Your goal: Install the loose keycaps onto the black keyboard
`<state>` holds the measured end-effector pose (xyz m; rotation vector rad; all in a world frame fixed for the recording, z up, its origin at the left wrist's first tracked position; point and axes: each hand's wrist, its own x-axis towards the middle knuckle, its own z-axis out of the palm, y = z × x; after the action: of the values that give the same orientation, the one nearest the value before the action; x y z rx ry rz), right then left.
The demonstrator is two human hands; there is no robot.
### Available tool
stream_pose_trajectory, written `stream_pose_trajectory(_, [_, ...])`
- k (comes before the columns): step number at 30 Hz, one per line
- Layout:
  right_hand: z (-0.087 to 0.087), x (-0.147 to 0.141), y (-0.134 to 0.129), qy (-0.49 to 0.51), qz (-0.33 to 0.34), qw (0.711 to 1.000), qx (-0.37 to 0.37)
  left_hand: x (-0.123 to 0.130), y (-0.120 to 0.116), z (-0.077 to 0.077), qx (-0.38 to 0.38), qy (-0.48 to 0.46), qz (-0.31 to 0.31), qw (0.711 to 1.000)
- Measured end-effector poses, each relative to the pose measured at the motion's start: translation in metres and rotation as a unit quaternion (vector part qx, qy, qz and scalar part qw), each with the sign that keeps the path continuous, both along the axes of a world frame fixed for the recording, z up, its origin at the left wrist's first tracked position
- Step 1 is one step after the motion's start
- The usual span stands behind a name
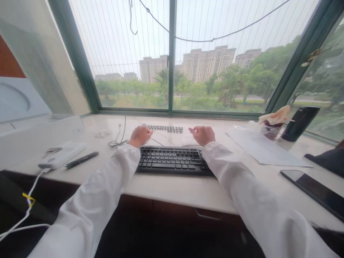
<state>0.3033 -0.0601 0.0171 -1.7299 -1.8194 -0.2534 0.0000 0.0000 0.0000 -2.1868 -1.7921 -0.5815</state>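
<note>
So, smack in front of me is a black keyboard (pixel 172 161), flat on the pale bench (pixel 172 188), long side toward me. Just past it at 12 o'clock are the little key-like pieces (pixel 164 128), lined up in neat rows, too small to make out any markings. My left hand (pixel 141 136) is at about 11, right by the left end of those rows, fingers curled in loosely. Can't tell if they've got hold of a piece or not. My right hand (pixel 203 135) is at about 1, a bit off the right end, fingers half curled with the tips toward the rows; can't tell if anything's pinched there either. My right sleeve (pixel 225 166) covers the keyboard's right end.

Further out, a thin dark cable (pixel 114 144) sits coiled at 10, and at 9 there's a dark pen (pixel 82 160), with a white power strip (pixel 70 150) just beyond it. Over at 2 I've got printed paper (pixel 264 145), with a crinkly packet (pixel 272 123) by its far edge and a black upright thing (pixel 301 123) beside that. My phone (pixel 315 190) lies between 3 and 4. Way out at 12, the green-framed window (pixel 171 79) looks onto trees and apartment blocks.
</note>
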Motion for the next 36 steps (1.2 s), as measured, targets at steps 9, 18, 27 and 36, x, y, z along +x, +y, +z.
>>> stream_pose_trajectory(9, [-0.034, 0.01, 0.021, -0.156, 0.06, 0.979, -0.12, -0.007, 0.001, 0.003, -0.001, 0.004, -0.014, 1.0])
stream_pose_trajectory(18, [-0.037, 0.013, 0.029, -0.168, 0.027, 0.977, -0.13, 0.038, 0.046, 0.015, -0.071, 0.06, -0.162, 0.982])
stream_pose_trajectory(27, [-0.041, 0.014, 0.03, -0.188, 0.012, 0.976, -0.105, 0.076, 0.113, 0.005, -0.115, 0.169, -0.168, 0.964])
stream_pose_trajectory(36, [-0.043, 0.014, 0.032, -0.182, 0.016, 0.978, -0.101, 0.086, 0.134, -0.004, -0.121, 0.216, -0.168, 0.954])
